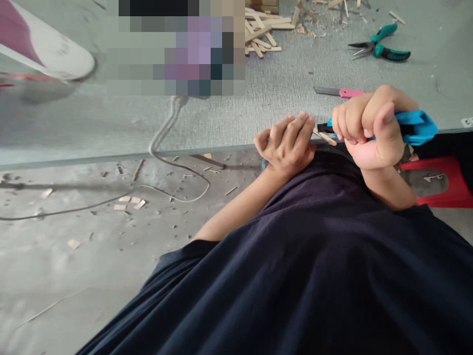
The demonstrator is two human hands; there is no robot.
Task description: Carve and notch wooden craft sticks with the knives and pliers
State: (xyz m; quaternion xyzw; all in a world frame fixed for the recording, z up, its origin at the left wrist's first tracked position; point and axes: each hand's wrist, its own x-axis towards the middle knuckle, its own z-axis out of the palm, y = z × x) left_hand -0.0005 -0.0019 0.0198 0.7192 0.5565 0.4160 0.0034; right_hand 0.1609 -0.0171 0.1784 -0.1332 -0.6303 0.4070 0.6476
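Observation:
My right hand [373, 129] is closed in a fist round a blue utility knife [417, 126], its black tip pointing left. My left hand [287, 143] is curled shut on a thin wooden stick [325, 137], whose end shows between the two hands and touches the knife tip. Both hands hover at the near edge of the grey table [229, 108], above my dark shirt.
On the table lie a pink-handled cutter [340, 92], green pliers [380, 45] and a pile of wooden sticks [264, 32]. A grey cable [162, 143] hangs from the table to the floor, which is strewn with wood chips. A red stool [451, 182] stands at the right.

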